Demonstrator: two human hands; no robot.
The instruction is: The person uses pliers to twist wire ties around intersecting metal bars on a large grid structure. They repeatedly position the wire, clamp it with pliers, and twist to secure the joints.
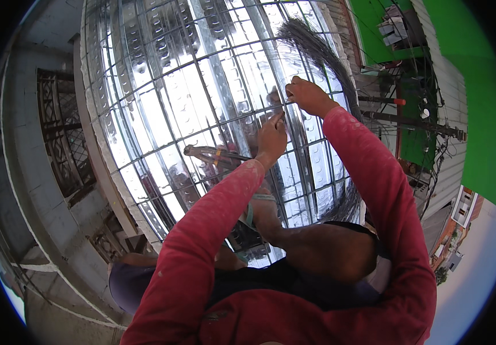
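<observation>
A grid of thin steel bars [173,139] lies over shiny, dimpled metal decking [186,98] in front of me. My left hand [273,138] is closed at a bar crossing, its fingertips pinched close to the bars. Just above and to its right is my right hand [312,96], its fingers curled together. Whatever either hand grips is too small to make out. A pair of pincers [204,153] with orange-marked handles rests on the grid left of my left hand. A bundle of dark thin wire [311,41] curves along the grid's right side.
My foot in a strapped sandal [263,197] stands on the decking below my hands. A rough edge [108,150] bounds the deck at the left, beside a wall with a grille [67,135]. Cables [432,109] and corrugated roofing [452,92] lie beyond the right edge.
</observation>
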